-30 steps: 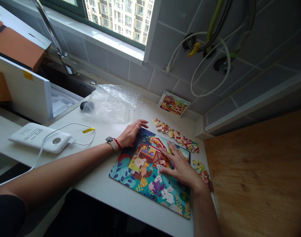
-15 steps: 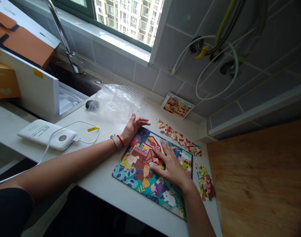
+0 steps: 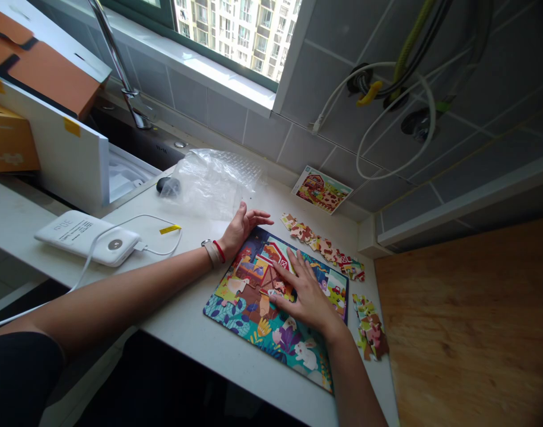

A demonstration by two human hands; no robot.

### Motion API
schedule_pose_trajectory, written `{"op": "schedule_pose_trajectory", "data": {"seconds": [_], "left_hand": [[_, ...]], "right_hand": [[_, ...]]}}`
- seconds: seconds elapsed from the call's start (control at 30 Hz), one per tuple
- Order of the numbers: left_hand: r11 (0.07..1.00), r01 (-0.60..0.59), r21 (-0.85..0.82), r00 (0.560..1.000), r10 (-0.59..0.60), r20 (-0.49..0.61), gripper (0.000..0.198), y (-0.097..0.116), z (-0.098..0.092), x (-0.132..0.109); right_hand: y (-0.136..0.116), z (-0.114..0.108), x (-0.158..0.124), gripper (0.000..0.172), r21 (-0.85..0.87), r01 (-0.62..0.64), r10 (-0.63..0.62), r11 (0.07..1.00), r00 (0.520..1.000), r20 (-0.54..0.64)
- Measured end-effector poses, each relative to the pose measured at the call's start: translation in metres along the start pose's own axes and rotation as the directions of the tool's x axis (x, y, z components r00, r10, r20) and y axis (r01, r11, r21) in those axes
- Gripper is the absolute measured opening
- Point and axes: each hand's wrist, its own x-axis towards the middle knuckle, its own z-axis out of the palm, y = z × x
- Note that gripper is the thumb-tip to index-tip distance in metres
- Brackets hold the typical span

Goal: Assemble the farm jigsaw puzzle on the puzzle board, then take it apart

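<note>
A colourful farm jigsaw puzzle board (image 3: 235,314) lies on the white counter, with several pieces fitted in its middle. My right hand (image 3: 307,292) rests palm down over the board, fingers spread across the red barn pieces; what is under the palm is hidden. At the board's upper left corner lies my left hand (image 3: 241,232), on its side with fingers extended and nothing in it. A row of loose puzzle pieces (image 3: 322,247) runs along the board's far edge. More puzzle pieces (image 3: 370,329) are bunched to its right.
A picture card (image 3: 322,190) leans against the tiled wall. Clear plastic wrap (image 3: 209,184) and a black mouse (image 3: 167,185) lie behind my left hand. A white power bank (image 3: 88,238) with a cable sits at left. Beyond are a sink faucet (image 3: 135,110) and boxes; a wooden board (image 3: 467,320) is at right.
The whole view has shifted very slightly. Both hands keep practically the same place and pose, and the puzzle pieces look unmoved.
</note>
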Motion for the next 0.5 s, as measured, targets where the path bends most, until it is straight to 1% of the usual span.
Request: {"op": "schedule_pose_trajectory", "data": {"seconds": [0.27, 0.33, 0.37, 0.4, 0.43, 0.47, 0.5], "left_hand": [[1.000, 0.000, -0.006, 1.000, 0.001, 0.007, 0.084, -0.002, -0.001, 0.001], [1.000, -0.003, 0.004, 1.000, 0.003, 0.014, 0.083, -0.003, -0.001, 0.000], [1.000, -0.005, 0.012, 1.000, 0.005, 0.017, 0.082, -0.003, -0.001, 0.000], [1.000, -0.010, 0.020, 1.000, 0.009, 0.023, 0.081, -0.003, -0.001, -0.001], [0.999, -0.017, 0.030, 0.999, 0.017, 0.031, 0.081, -0.003, 0.000, -0.001], [0.999, -0.028, 0.041, 0.999, 0.026, 0.042, 0.081, -0.004, 0.000, -0.002], [0.998, -0.040, 0.053, 0.998, 0.038, 0.055, 0.080, -0.005, 0.000, -0.003]], "right_hand": [[0.000, 0.002, 0.003, 0.078, -0.006, -0.027, 0.027, 1.000, 1.000, 0.003], [0.000, 0.001, 0.003, 0.079, 0.017, -0.012, 0.012, 1.000, 1.000, -0.011], [0.000, 0.000, 0.002, 0.077, 0.040, 0.007, -0.006, 0.999, 0.999, -0.037], [0.000, -0.002, 0.001, 0.071, 0.072, 0.035, -0.028, 0.997, 0.995, -0.093], [0.001, -0.004, -0.001, 0.060, 0.108, 0.066, -0.046, 0.992, 0.982, -0.181], [0.001, -0.006, -0.003, 0.047, 0.143, 0.096, -0.050, 0.985, 0.954, -0.294], [0.002, -0.010, -0.006, 0.036, 0.172, 0.118, -0.037, 0.978, 0.910, -0.414]]}}
